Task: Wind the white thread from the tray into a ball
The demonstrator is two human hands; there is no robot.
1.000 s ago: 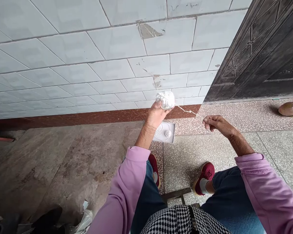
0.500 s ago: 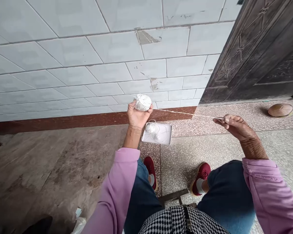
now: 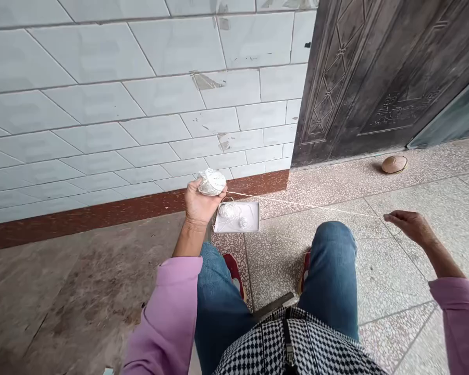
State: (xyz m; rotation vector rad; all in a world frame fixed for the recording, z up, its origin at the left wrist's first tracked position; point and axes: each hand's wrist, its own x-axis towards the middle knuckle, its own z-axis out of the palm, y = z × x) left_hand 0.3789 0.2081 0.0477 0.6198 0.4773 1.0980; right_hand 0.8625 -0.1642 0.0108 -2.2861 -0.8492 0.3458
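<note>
Soft, diffuse daylight — wall tiles (image 3: 152, 94) bright, lower-left floor (image 3: 82, 291) dimmer, wide-angle stretching at edges

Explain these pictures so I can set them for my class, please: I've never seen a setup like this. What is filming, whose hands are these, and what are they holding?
There is no robot here. A person wears one camera on the head, looking forward and down, so every picture shows roughly what lies in front of them. The two bare hands are the wearer's own.

The left hand holds a white ball of string. A strand runs from it, nearly straight, to the fingertips of the right hand, held out to the side.

Below the ball, on the floor, is a tray with a larger white bundle and a smaller one. Beyond are a tiled wall and a dark door.
</note>
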